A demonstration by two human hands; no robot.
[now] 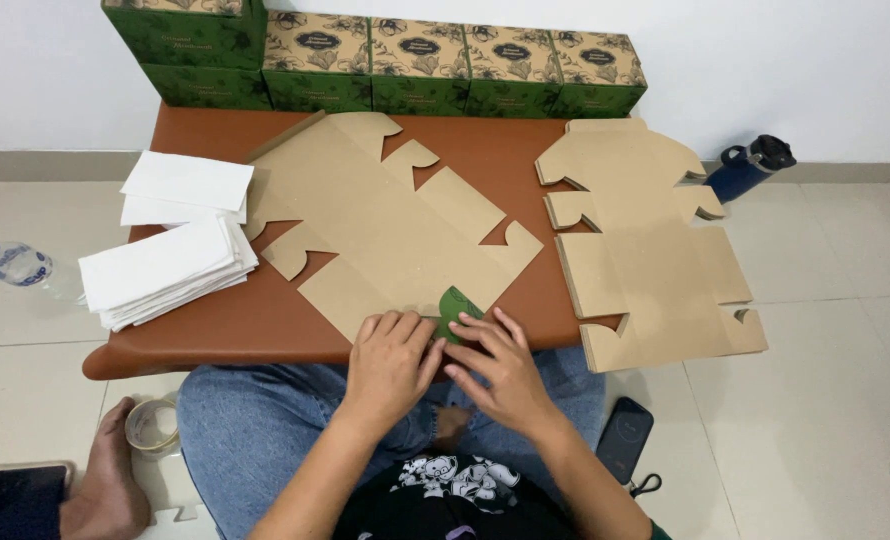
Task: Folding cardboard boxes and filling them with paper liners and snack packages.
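2 hands: left hand [390, 362] and right hand [500, 372] press flat, fingers spread, on 1 unfolded brown cardboard box blank [390, 225]; its near green flap [457, 310] is folded up.

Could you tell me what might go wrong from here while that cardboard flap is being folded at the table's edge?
1. Both the left hand and right hand press the flat box blank right at the table edge, so the fold could crease crooked or tear the green flap.
2. The stack of blanks overhangs the table's right side and might slide off.
3. The phone on the floor could get knocked.
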